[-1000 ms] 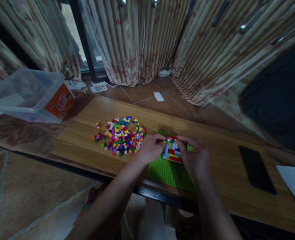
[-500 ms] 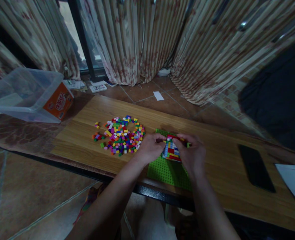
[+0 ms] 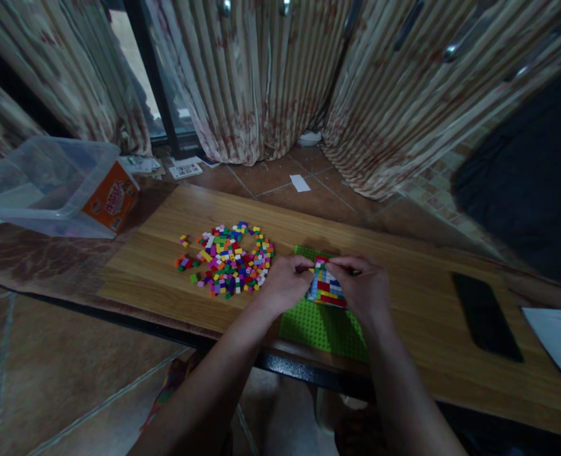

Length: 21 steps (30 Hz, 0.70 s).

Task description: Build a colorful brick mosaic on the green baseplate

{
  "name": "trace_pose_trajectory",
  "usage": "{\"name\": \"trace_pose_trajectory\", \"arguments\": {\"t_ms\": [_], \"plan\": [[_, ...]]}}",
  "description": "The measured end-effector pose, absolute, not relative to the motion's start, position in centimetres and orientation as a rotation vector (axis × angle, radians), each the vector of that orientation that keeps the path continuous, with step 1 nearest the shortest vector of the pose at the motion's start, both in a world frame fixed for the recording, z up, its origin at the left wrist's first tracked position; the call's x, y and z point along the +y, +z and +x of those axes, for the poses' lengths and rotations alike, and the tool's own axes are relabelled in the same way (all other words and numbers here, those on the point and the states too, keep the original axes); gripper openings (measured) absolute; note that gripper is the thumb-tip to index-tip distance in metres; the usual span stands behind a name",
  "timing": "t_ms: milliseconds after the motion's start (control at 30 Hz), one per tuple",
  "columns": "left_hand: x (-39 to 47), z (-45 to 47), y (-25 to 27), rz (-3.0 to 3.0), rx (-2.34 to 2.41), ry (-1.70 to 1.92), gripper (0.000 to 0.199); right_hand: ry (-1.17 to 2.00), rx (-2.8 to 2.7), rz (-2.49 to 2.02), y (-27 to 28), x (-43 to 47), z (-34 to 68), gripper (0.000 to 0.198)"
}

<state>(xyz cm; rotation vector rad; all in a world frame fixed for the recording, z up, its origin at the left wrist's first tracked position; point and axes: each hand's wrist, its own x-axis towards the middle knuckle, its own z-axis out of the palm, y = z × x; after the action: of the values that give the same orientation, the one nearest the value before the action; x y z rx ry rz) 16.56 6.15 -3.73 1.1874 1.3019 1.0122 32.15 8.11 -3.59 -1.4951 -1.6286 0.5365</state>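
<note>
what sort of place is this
Probably a room in a home, though that isn't certain: patterned curtains hang over a tiled floor, and colorful toy bricks lie spread out.

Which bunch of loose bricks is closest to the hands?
The big pile, right beside the left hand. The two little bunches lie past it, farther left, and have only a few bricks each.

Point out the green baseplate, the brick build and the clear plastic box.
Green baseplate (image 3: 305,324): head view, on its bare studs.
Brick build (image 3: 326,288): head view, on its middle rows.
Clear plastic box (image 3: 111,199): head view, on its orange-labelled wall.
</note>
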Motion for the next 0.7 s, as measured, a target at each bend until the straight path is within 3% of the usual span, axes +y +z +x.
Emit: {"name": "trace_pose_trajectory", "arguments": {"t_ms": [300, 700], "plan": [[6.4, 16.2, -3.4, 1.096, 1.228, 1.091, 0.024, 0.653, -1.314, -1.475, -3.3, 7.9, 33.5, 0.027], [5.7, 16.8, -2.2, 1.148, 1.051, 1.279, 0.016, 0.772, -1.664, -1.338, -1.2, 5.8, 31.1, 0.024]]}}
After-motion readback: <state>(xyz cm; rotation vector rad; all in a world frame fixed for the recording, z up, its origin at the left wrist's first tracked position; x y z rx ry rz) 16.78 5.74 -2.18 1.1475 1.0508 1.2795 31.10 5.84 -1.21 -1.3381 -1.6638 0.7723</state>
